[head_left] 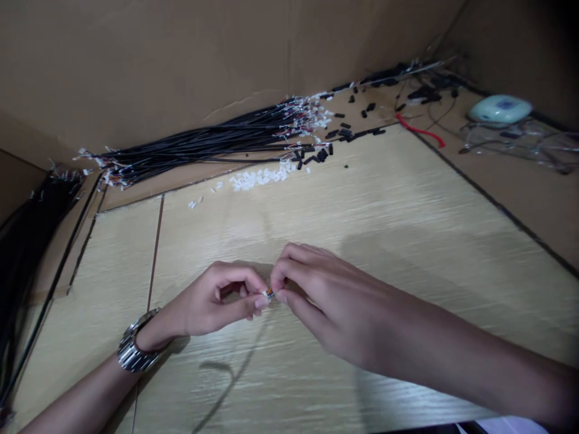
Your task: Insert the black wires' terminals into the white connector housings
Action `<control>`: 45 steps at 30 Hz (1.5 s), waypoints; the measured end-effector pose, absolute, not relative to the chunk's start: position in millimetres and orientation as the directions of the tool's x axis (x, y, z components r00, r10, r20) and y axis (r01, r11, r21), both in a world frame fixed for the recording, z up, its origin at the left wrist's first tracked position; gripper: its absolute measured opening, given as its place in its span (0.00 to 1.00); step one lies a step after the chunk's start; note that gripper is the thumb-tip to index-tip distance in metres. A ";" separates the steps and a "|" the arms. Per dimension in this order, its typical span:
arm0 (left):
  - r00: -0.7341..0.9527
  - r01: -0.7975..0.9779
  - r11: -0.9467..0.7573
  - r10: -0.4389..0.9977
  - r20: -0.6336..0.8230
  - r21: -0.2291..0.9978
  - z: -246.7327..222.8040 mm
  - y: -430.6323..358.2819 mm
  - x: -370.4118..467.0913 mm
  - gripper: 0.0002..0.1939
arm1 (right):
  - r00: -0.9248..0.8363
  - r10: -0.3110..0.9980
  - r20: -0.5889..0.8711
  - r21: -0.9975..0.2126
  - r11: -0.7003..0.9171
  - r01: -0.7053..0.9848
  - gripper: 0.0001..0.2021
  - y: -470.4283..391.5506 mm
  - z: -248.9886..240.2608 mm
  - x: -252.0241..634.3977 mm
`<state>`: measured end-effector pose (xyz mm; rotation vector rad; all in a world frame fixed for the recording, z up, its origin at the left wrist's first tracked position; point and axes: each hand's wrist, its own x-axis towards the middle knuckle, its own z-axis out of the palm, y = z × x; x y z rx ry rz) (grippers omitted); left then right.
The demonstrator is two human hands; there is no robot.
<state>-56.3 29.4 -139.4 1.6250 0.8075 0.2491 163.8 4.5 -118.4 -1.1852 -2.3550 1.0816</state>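
Over the middle of the table, my left hand pinches a small white connector between thumb and forefinger. Short coloured wires, orange and dark ones among them, run from it to my right hand. The thumb and forefinger of that hand are pressed together on the wires, and the fingertips hide where they lead. Both hands nearly touch each other. A metal-link watch is on my left wrist.
A bundle of black cables with bared wire ends lies along the back. Before it are loose white connectors and short black tubes. More cables lie at left. A red strip and pale green object are at right.
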 end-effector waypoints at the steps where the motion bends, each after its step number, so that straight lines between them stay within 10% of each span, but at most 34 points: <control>1: 0.734 0.373 -0.076 0.634 -0.244 0.925 -139.4 28.2 -55.3 0.06 | -0.617 0.785 -0.065 -0.737 0.378 0.560 0.12 4.3 -119.3 164.4; 10: 0.681 0.255 -0.562 0.683 0.266 0.787 -148.1 24.2 -53.4 0.11 | -0.602 0.798 -0.036 -0.753 0.374 0.541 0.08 4.6 -125.7 165.6; 19: 0.673 0.268 -0.005 0.716 -0.183 0.963 -147.4 32.1 -61.2 0.05 | -0.608 0.794 0.005 -0.862 0.312 0.400 0.07 10.7 -124.3 165.4; 34: 0.751 0.334 0.156 0.551 -0.363 0.930 -136.7 41.0 -61.5 0.05 | -0.647 0.733 -0.212 -0.915 0.084 0.395 0.06 11.4 -127.2 165.6; 39: 0.646 0.379 -0.390 0.760 0.062 0.839 -140.7 31.5 -58.4 0.05 | -0.640 0.732 -0.234 -0.921 0.044 0.386 0.06 15.9 -127.9 165.2; 42: 0.614 0.336 -0.723 0.654 0.442 0.604 -138.9 22.6 -56.9 0.11 | -0.625 0.745 -0.234 -0.921 0.037 0.389 0.06 19.8 -130.3 165.6; 45: 0.680 0.332 -0.814 0.557 0.477 0.477 -134.8 18.8 -54.8 0.13 | -0.631 0.741 -0.231 -0.928 0.027 0.371 0.07 21.1 -131.9 166.3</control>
